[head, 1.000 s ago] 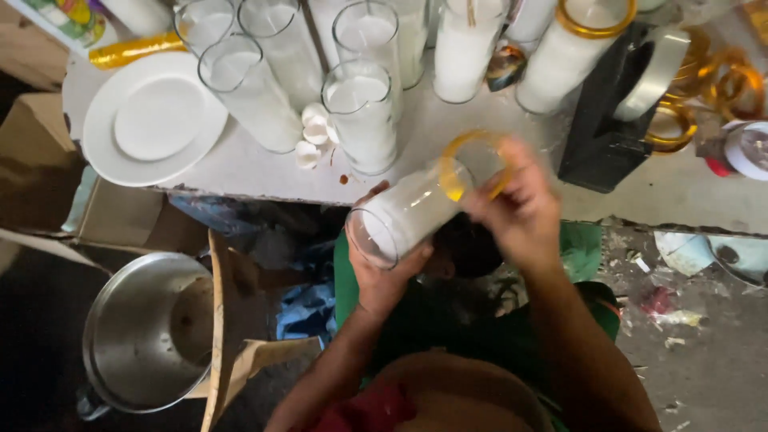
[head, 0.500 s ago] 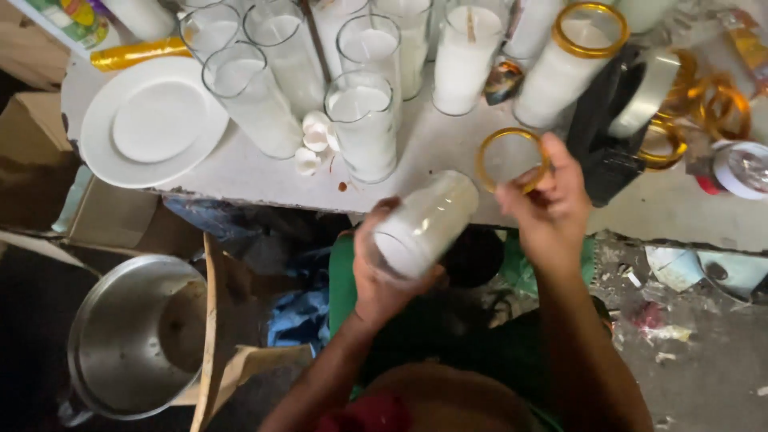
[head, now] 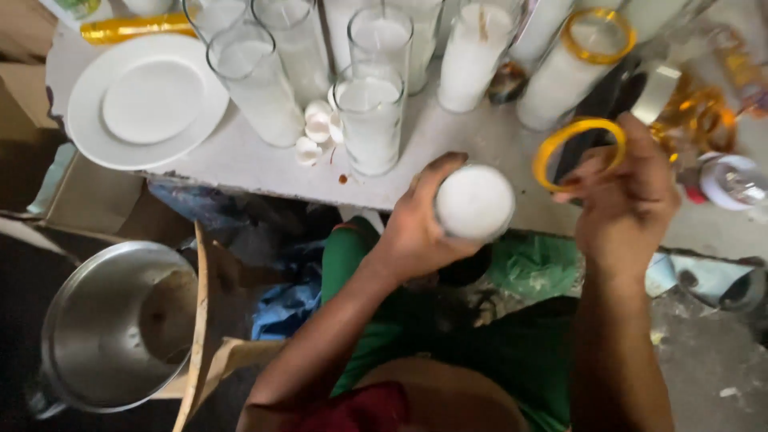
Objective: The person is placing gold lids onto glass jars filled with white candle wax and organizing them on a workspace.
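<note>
Before the cluttered white table [head: 240,164], left fingers [head: 432,188] grip a candle jar [head: 474,202]; right fingers [head: 596,172] pinch a gold ring [head: 578,150].

- A cardboard box [head: 76,196] sat on the floor at the left, under the table edge: brown, its flaps open.
- A colourful printed package [head: 78,7] lay at the top left corner of the table, greenish and yellow, mostly cut off by the frame.
- A shiny gold foil wrapper [head: 132,29] lay beside it, long and narrow, above the white plate [head: 88,120].
</note>
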